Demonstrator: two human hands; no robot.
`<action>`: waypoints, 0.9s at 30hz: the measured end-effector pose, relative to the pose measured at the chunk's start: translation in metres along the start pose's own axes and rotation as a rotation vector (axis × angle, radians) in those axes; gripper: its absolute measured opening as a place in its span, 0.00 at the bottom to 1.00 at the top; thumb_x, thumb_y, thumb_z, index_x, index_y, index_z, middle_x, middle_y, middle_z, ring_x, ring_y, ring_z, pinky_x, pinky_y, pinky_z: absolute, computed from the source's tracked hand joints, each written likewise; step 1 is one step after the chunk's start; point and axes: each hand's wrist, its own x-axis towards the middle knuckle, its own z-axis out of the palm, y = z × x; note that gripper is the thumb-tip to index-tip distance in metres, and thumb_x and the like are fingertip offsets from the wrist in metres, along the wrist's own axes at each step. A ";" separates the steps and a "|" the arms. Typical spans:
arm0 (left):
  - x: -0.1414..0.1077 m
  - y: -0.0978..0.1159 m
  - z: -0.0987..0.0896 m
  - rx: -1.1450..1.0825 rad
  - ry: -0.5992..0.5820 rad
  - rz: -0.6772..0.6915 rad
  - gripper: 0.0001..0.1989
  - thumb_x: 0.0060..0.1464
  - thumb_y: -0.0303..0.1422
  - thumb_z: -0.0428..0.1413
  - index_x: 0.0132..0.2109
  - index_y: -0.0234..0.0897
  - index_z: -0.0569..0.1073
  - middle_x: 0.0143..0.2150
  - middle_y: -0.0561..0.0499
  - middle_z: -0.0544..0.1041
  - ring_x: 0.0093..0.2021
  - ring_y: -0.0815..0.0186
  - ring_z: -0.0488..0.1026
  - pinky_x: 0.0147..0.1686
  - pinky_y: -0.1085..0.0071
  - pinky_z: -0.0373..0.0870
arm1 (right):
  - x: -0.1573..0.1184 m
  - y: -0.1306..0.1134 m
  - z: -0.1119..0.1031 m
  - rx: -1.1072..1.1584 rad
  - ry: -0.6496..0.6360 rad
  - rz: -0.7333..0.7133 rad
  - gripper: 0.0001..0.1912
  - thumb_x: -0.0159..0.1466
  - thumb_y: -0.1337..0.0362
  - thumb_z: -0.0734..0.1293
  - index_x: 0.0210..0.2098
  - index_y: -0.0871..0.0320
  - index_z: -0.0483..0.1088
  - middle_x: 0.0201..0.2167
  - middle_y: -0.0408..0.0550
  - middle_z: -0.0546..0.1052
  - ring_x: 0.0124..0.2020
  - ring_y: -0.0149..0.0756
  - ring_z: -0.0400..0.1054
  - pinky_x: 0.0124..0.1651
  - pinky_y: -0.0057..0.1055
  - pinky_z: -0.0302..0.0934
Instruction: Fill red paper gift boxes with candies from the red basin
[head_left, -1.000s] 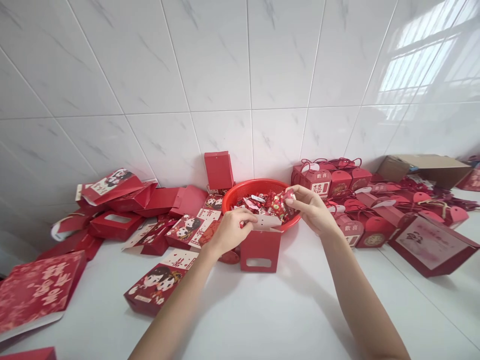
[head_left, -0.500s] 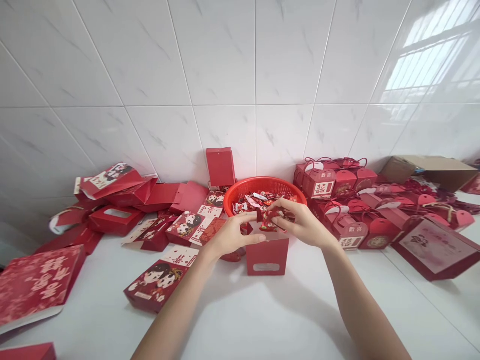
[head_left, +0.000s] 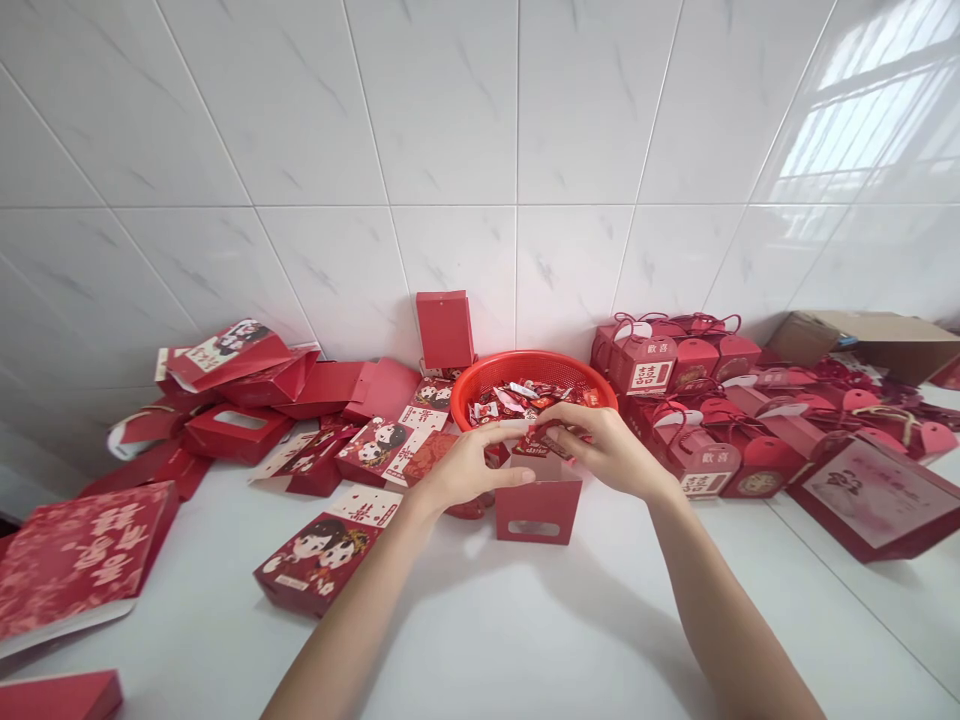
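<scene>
A red paper box point(head_left: 538, 510) with an oval window stands upright on the white table, its top open. My left hand point(head_left: 480, 465) is at the box's upper left edge, thumb along the near rim and fingers at the far side. Over the opening, my right hand point(head_left: 596, 448) pinches red wrapped candy point(head_left: 546, 442) between thumb and fingers. Just behind sits a red plastic basket point(head_left: 491, 375) holding many wrapped candies point(head_left: 517, 398), partly hidden by my hands. The inside of the box is mostly out of sight.
Red printed boxes point(head_left: 322, 550) lie in a loose pile on the left. Small red boxes with cord handles point(head_left: 651, 365) are grouped on the right, near a brown carton point(head_left: 877, 340). A tiled wall point(head_left: 450, 120) rises behind the table.
The candy in my right hand has shifted slightly and sits just above the box opening. The view has moved a little; my left hand stays at the box.
</scene>
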 end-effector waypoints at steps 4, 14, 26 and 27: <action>0.001 -0.001 0.000 -0.033 -0.018 0.029 0.31 0.48 0.44 0.67 0.59 0.48 0.74 0.63 0.51 0.73 0.64 0.53 0.69 0.63 0.57 0.66 | 0.000 -0.003 0.002 -0.051 -0.033 -0.017 0.12 0.68 0.68 0.58 0.39 0.56 0.73 0.29 0.45 0.76 0.27 0.32 0.65 0.31 0.27 0.58; -0.001 0.005 0.000 -0.037 0.000 -0.019 0.29 0.44 0.44 0.68 0.55 0.48 0.77 0.61 0.53 0.75 0.62 0.52 0.70 0.62 0.58 0.67 | 0.000 -0.011 0.008 0.090 0.093 -0.061 0.08 0.67 0.66 0.61 0.38 0.56 0.73 0.31 0.45 0.77 0.30 0.33 0.70 0.34 0.28 0.64; -0.003 0.004 -0.001 0.005 -0.086 0.088 0.21 0.59 0.45 0.57 0.58 0.47 0.75 0.65 0.50 0.70 0.65 0.56 0.65 0.64 0.58 0.64 | -0.005 0.001 -0.012 -0.064 0.152 -0.006 0.11 0.66 0.58 0.67 0.45 0.55 0.73 0.45 0.50 0.79 0.42 0.41 0.74 0.44 0.36 0.69; -0.003 0.005 -0.001 0.020 -0.099 0.101 0.21 0.60 0.44 0.57 0.58 0.47 0.75 0.66 0.49 0.70 0.65 0.56 0.66 0.63 0.58 0.65 | -0.006 0.003 -0.015 -0.081 0.172 0.001 0.14 0.65 0.56 0.68 0.47 0.55 0.73 0.47 0.51 0.78 0.46 0.43 0.74 0.48 0.38 0.69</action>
